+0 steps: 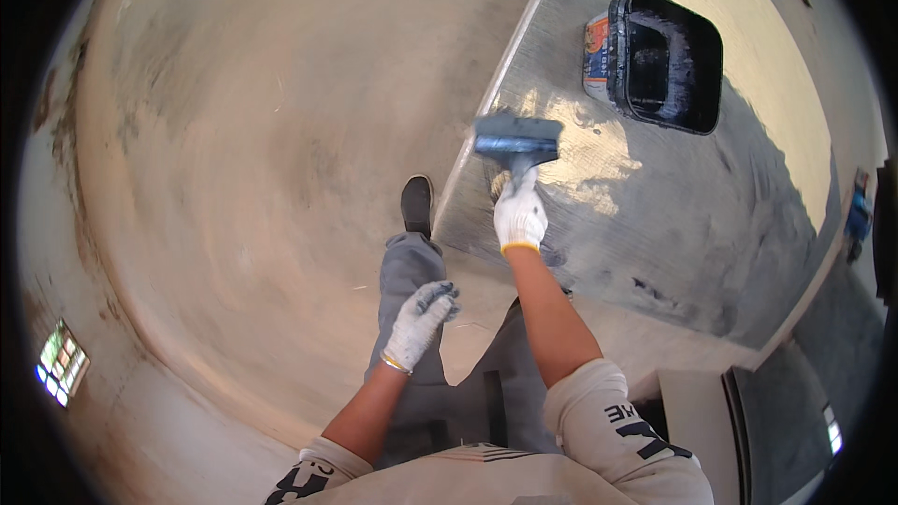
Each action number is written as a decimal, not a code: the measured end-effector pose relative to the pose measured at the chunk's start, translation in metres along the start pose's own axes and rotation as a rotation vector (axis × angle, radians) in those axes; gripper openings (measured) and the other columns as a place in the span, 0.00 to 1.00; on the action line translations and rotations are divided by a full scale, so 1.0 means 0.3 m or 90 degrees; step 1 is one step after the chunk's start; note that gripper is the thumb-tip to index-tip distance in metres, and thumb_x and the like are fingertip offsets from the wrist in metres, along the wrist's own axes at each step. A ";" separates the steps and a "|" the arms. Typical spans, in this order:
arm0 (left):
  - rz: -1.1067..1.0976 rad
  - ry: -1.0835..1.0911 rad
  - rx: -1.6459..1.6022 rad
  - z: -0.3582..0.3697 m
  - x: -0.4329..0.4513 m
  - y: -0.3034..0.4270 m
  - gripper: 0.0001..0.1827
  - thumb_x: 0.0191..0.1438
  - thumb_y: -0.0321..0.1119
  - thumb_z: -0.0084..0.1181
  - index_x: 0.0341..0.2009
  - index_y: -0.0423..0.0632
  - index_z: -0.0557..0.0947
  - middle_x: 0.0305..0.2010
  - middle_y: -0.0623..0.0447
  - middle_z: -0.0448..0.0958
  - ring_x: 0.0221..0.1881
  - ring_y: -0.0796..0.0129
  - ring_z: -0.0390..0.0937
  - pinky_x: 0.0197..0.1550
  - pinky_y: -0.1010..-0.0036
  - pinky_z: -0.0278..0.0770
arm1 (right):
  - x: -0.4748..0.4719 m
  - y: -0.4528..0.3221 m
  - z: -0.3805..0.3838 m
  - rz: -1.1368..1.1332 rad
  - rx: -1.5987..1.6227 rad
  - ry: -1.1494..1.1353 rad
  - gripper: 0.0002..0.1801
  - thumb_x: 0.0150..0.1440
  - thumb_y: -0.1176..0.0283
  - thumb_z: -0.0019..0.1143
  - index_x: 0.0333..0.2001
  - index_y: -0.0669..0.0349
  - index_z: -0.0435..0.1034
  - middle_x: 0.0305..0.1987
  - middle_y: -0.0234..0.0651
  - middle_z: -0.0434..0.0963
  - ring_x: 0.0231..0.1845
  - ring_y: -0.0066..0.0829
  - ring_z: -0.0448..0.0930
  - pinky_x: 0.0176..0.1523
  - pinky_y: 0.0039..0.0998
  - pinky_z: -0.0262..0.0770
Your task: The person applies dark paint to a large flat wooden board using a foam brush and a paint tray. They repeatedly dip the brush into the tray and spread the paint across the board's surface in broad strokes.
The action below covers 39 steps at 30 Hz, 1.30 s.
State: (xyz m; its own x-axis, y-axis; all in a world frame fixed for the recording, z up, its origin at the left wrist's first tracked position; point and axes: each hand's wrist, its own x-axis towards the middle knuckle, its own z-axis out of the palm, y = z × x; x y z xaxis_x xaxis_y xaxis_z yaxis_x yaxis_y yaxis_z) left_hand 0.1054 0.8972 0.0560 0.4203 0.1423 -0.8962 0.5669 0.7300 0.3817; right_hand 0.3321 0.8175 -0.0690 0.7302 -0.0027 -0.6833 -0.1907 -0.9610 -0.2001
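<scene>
My right hand point(520, 214), in a white knit glove with a yellow cuff, grips the handle of a wide brush point(518, 139). Dark coating covers the brush, whose head lies over the left edge of a large flat panel point(673, 252). Dark grey, streaky coating spreads across much of this panel, leaving pale gold patches point(596, 161) bare. My left hand point(421, 322), in a stained white glove, hangs over my left leg with its fingers loosely curled. Nothing shows in it, but its palm is hidden.
On the panel's far part stands an open plastic bucket point(596, 59), black inside with a printed label. A pale strip point(515, 49) edges the panel's left side. Concrete floor point(231, 154) extends left to a stained wall point(63, 175). Dark panels point(786, 421) are at lower right.
</scene>
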 end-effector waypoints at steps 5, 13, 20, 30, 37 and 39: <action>-0.008 0.006 0.074 -0.225 0.027 0.232 0.18 0.71 0.28 0.53 0.62 0.35 0.76 0.58 0.42 0.81 0.51 0.59 0.84 0.56 0.65 0.83 | 0.021 -0.107 -0.034 0.072 0.035 -0.003 0.38 0.70 0.54 0.43 0.77 0.60 0.47 0.51 0.59 0.83 0.53 0.60 0.83 0.58 0.51 0.77; -0.001 -0.038 0.138 -0.324 0.112 0.453 0.19 0.71 0.29 0.53 0.62 0.35 0.75 0.58 0.43 0.81 0.52 0.59 0.83 0.56 0.63 0.83 | -0.003 -0.129 -0.011 0.129 0.077 0.052 0.33 0.69 0.56 0.47 0.73 0.60 0.58 0.57 0.47 0.84 0.56 0.52 0.84 0.59 0.48 0.77; -0.031 -0.108 0.193 -0.227 0.148 0.426 0.20 0.70 0.31 0.54 0.63 0.35 0.75 0.58 0.42 0.81 0.52 0.59 0.83 0.56 0.63 0.83 | 0.191 -0.032 -0.141 0.136 0.161 0.143 0.28 0.70 0.56 0.45 0.66 0.62 0.60 0.48 0.60 0.84 0.51 0.60 0.84 0.60 0.53 0.76; -0.008 -0.105 0.240 -0.208 0.165 0.398 0.21 0.70 0.32 0.55 0.63 0.35 0.74 0.58 0.41 0.81 0.51 0.57 0.84 0.56 0.62 0.83 | 0.031 0.173 -0.173 0.197 0.119 0.083 0.24 0.70 0.53 0.41 0.59 0.59 0.67 0.48 0.62 0.83 0.52 0.62 0.83 0.57 0.58 0.75; -0.024 -0.109 0.233 -0.142 0.145 0.344 0.20 0.70 0.28 0.56 0.63 0.34 0.75 0.59 0.43 0.81 0.52 0.61 0.83 0.55 0.65 0.83 | -0.147 0.276 -0.073 0.034 -0.088 -0.042 0.26 0.70 0.60 0.45 0.65 0.63 0.61 0.36 0.55 0.85 0.40 0.60 0.86 0.47 0.54 0.81; -0.040 -0.108 0.237 -0.113 0.143 0.337 0.20 0.70 0.29 0.56 0.63 0.34 0.75 0.59 0.42 0.81 0.52 0.61 0.83 0.55 0.65 0.83 | -0.191 0.450 -0.044 -0.024 -0.136 -0.032 0.27 0.70 0.58 0.45 0.66 0.63 0.60 0.36 0.54 0.85 0.39 0.59 0.87 0.46 0.55 0.81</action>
State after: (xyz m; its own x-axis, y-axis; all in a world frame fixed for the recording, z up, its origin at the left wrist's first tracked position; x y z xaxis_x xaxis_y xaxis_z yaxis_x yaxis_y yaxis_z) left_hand 0.1567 0.9997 0.0484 0.4699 -0.0302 -0.8822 0.7996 0.4379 0.4109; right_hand 0.2731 0.6842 -0.0477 0.6997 0.0431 -0.7132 -0.0171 -0.9969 -0.0770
